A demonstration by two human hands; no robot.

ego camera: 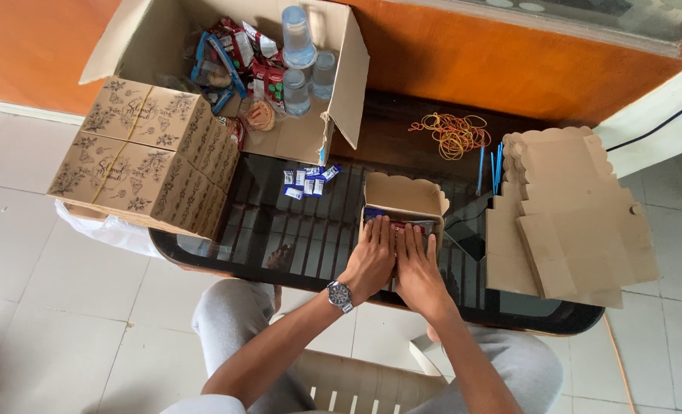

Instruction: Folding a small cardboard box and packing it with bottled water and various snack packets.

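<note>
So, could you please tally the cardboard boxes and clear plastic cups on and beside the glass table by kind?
Large open brown cardboard carton: 1
Closed printed brown cardboard boxes, banded: 4
Small open brown cardboard box under both hands: 1
Clear plastic sealed cups in the carton: 3 visible
Total: 9

The stack of flat unfolded box blanks is uncountable.

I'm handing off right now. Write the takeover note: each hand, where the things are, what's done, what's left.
Left hand and right hand: both flat, side by side, pressing into the open small box on the glass table.
Done: closed printed boxes stacked at the table's left end.
Left: flat box blanks piled at right; rubber bands, blue straws, sachets loose; water cups and snacks in the big carton.
</note>
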